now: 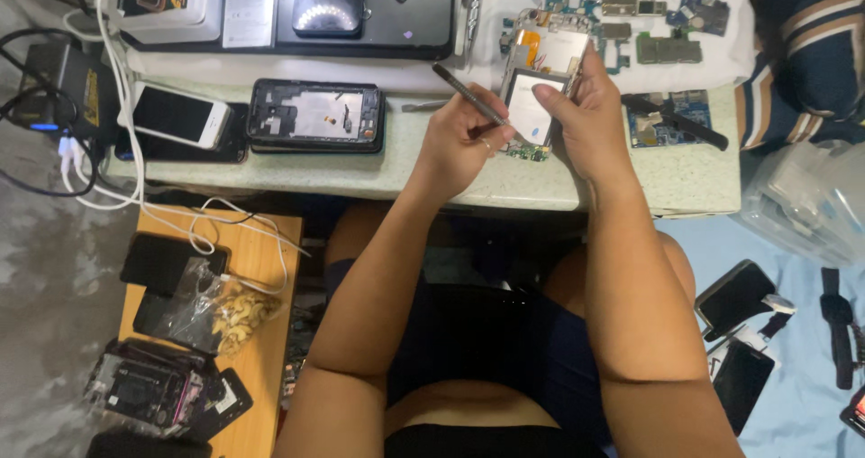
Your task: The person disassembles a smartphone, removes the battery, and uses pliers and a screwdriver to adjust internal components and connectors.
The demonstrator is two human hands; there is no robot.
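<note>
My right hand (590, 116) grips an opened phone body (539, 84) by its right edge, tilted up over the green table top (378, 174); its inside shows a pale plate, an orange flex part and a green board at the bottom. My left hand (458, 143) holds a thin dark tool (467, 93) like a pen, its lower end at the phone's left side. Both forearms reach up from my lap.
On the table lie a white phone (176, 114), a stripped black phone frame (315, 114), loose circuit boards (662, 26) and a dark tray (360, 17). A wooden stool (261, 269) at lower left holds phones and a plastic bag. White cables (117, 80) trail left. More phones (743, 332) lie right.
</note>
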